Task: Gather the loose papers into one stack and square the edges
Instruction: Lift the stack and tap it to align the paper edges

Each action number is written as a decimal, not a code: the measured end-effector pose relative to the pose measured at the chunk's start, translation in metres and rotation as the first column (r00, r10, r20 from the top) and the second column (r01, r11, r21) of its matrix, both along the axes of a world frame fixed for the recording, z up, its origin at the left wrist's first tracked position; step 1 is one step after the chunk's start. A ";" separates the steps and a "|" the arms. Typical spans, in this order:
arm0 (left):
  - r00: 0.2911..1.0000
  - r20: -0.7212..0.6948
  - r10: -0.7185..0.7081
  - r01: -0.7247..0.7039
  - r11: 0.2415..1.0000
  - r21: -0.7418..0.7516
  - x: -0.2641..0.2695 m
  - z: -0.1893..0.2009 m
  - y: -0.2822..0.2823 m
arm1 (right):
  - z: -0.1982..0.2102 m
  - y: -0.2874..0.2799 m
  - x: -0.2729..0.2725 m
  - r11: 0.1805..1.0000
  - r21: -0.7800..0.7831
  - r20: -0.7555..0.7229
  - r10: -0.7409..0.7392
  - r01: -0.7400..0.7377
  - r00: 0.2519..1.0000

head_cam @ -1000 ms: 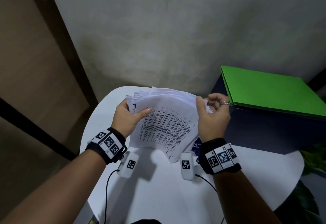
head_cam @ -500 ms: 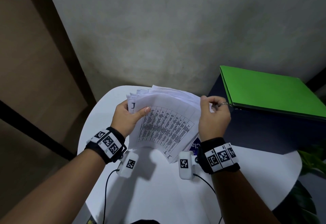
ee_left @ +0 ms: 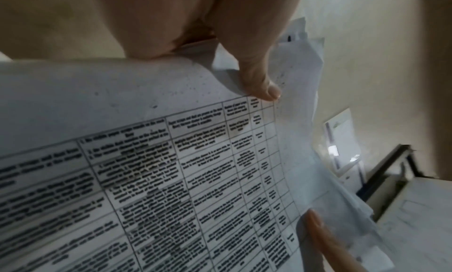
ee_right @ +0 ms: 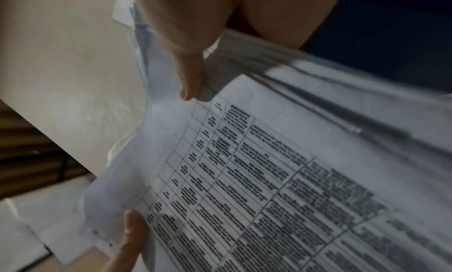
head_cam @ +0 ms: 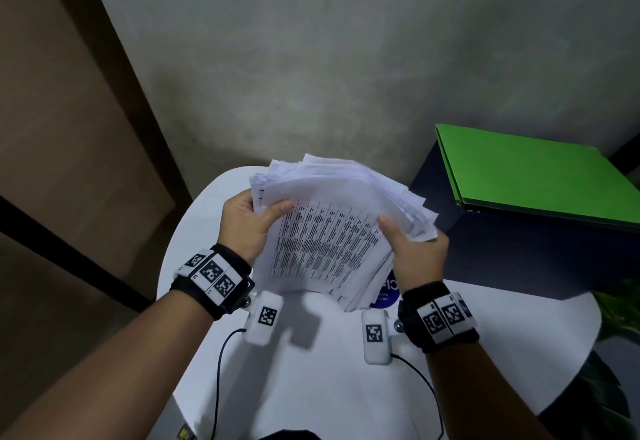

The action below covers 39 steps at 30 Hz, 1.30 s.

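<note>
Hands hold a thick, uneven sheaf of white printed papers above a round white table, lifted clear so the sheets can be shuffled into line. Left hand grips the sheaf's left edge, thumb curled over the top sheet (a printed table of text) and fingers hidden behind. Right hand grips the lower right edge the same way, thumb on top, with the sheets fanning out past its fingers. Held from both sides like this, the sheaf likely stays together while the edges are worked. Corners splay at the far edge beyond both thumbs, so squaring appears unfinished. Just right of the right hand, a flat green folder lies on a dark navy box. Below the right wrist, a blue round sticker peeks from under the papers.
</note>
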<state>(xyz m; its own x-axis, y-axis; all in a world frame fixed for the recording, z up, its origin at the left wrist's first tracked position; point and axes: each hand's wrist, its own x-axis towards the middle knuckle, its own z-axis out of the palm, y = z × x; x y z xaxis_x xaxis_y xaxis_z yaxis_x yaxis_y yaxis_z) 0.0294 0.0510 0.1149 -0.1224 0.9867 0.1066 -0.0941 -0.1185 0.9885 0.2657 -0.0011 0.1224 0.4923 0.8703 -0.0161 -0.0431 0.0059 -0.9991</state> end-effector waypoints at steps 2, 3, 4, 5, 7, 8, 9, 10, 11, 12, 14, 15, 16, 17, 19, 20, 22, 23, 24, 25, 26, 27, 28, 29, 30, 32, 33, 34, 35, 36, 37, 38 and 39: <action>0.999 -0.031 -0.014 0.016 0.997 0.075 -0.002 0.005 -0.001 | 0.002 -0.003 0.003 1.000 0.016 -0.052 -0.013 0.014 0.999; 0.993 -0.106 -0.055 0.065 0.993 0.095 -0.004 0.005 -0.002 | 0.001 -0.007 0.004 1.000 -0.013 -0.055 -0.012 0.011 0.998; 0.973 -0.199 -0.118 0.138 0.987 0.086 -0.005 0.002 -0.003 | -0.001 -0.011 0.004 0.999 -0.053 -0.040 0.006 -0.009 0.999; 0.948 -0.261 -0.183 0.205 0.977 0.059 -0.006 -0.003 -0.005 | -0.002 -0.016 0.002 0.996 -0.074 -0.031 0.043 -0.045 0.999; 0.932 -0.277 -0.234 0.238 0.971 -0.019 -0.006 -0.010 -0.008 | -0.006 -0.020 0.001 0.993 -0.057 -0.026 0.097 -0.099 0.995; 0.944 -0.237 -0.230 0.229 0.973 -0.035 -0.004 -0.011 -0.009 | -0.006 -0.019 -0.001 0.994 -0.052 -0.036 0.097 -0.099 0.995; 0.957 -0.194 -0.214 0.211 0.977 -0.036 -0.002 -0.010 -0.008 | -0.006 -0.019 -0.002 0.994 -0.048 -0.053 0.092 -0.094 0.994; 0.969 -0.163 -0.184 0.184 0.983 -0.016 -0.001 -0.008 -0.007 | -0.008 -0.019 -0.002 0.995 -0.046 -0.068 0.084 -0.087 0.994; 0.979 -0.142 -0.147 0.152 0.988 0.025 0.002 -0.004 -0.006 | -0.008 -0.019 -0.002 0.996 -0.046 -0.074 0.075 -0.078 0.994; 0.987 -0.122 -0.106 0.116 0.990 0.081 0.006 0.002 -0.006 | -0.006 -0.018 -0.002 0.996 -0.051 -0.071 0.064 -0.067 0.995; 0.991 -0.133 -0.008 0.031 0.984 0.174 0.015 0.012 -0.002 | -0.007 -0.016 -0.002 0.998 -0.039 -0.056 0.051 -0.053 0.997; 0.986 -0.166 0.037 -0.001 0.977 0.211 0.020 0.018 -0.001 | -0.008 -0.016 -0.002 0.998 -0.029 -0.047 0.050 -0.051 0.998; 0.976 -0.207 0.071 -0.018 0.968 0.250 0.024 0.022 0.000 | -0.008 -0.016 -0.002 0.998 -0.024 -0.037 0.048 -0.049 0.998; 0.967 -0.239 0.093 -0.021 0.957 0.288 0.027 0.026 0.001 | -0.008 -0.016 -0.003 0.999 -0.016 -0.024 0.046 -0.046 0.999; 0.968 -0.228 0.105 -0.030 0.950 0.311 0.028 0.027 0.003 | -0.007 -0.016 -0.003 0.999 0.003 0.003 0.045 -0.045 0.999; 0.973 -0.200 0.115 -0.053 0.955 0.293 0.028 0.026 0.004 | -0.007 -0.015 -0.004 0.999 0.009 0.025 0.045 -0.045 0.999; 0.979 -0.140 0.151 -0.115 0.965 0.237 0.028 0.023 0.007 | -0.006 -0.014 -0.004 0.998 0.025 0.081 0.051 -0.053 0.995; 0.980 -0.111 0.162 -0.135 0.967 0.216 0.028 0.023 0.007 | -0.006 -0.013 -0.005 0.998 0.032 0.099 0.055 -0.059 0.994; 0.985 -0.080 0.154 -0.136 0.970 0.201 0.029 0.025 0.006 | -0.005 -0.013 -0.006 0.997 0.038 0.108 0.061 -0.065 0.992; 0.990 -0.051 0.133 -0.120 0.973 0.199 0.030 0.026 0.005 | -0.005 -0.012 -0.006 0.996 0.046 0.107 0.066 -0.072 0.992; 0.993 -0.040 0.112 -0.101 0.973 0.208 0.031 0.028 0.004 | -0.004 -0.011 -0.007 0.995 0.056 0.103 0.072 -0.078 0.992; 0.993 -0.055 0.105 -0.090 0.970 0.225 0.032 0.029 0.004 | -0.004 -0.011 -0.007 0.994 0.068 0.098 0.074 -0.081 0.992; 0.990 -0.089 0.114 -0.090 0.968 0.235 0.032 0.030 0.005 | -0.003 -0.010 -0.007 0.994 0.076 0.096 0.071 -0.078 0.993; 0.984 -0.127 0.127 -0.095 0.967 0.238 0.033 0.029 0.007 | -0.002 -0.010 -0.007 0.994 0.084 0.097 0.063 -0.071 0.993; 0.977 -0.159 0.145 -0.105 0.965 0.239 0.033 0.029 0.009 | -0.001 -0.009 -0.008 0.994 0.089 0.102 0.055 -0.064 0.993; 0.969 -0.167 0.180 -0.139 0.963 0.230 0.033 0.027 0.014 | -0.001 -0.007 -0.008 0.994 0.093 0.111 0.044 -0.054 0.993; 0.971 -0.145 0.192 -0.157 0.962 0.222 0.033 0.027 0.015 | -0.001 -0.007 -0.009 0.995 0.086 0.112 0.040 -0.049 0.993; 0.971 -0.125 0.202 -0.172 0.961 0.219 0.033 0.027 0.016 | -0.001 -0.007 -0.009 0.996 0.076 0.117 0.034 -0.043 0.993; 0.973 -0.111 0.203 -0.174 0.959 0.224 0.033 0.027 0.016 | -0.002 -0.006 -0.009 0.997 0.071 0.121 0.026 -0.035 0.992; 0.977 -0.110 0.183 -0.154 0.960 0.234 0.032 0.028 0.014 | -0.002 -0.007 -0.009 0.996 0.080 0.124 0.018 -0.028 0.992; 0.982 -0.126 0.139 -0.105 0.964 0.245 0.031 0.027 0.012 | -0.002 -0.007 -0.009 0.994 0.107 0.125 0.010 -0.024 0.992; 0.985 -0.157 0.077 -0.035 0.966 0.256 0.028 0.028 0.010 | -0.003 -0.008 -0.009 0.990 0.139 0.143 0.003 -0.023 0.990; 0.981 -0.192 0.008 0.044 0.964 0.263 0.024 0.027 0.009 | -0.004 -0.008 -0.008 0.984 0.173 0.187 -0.006 -0.027 0.982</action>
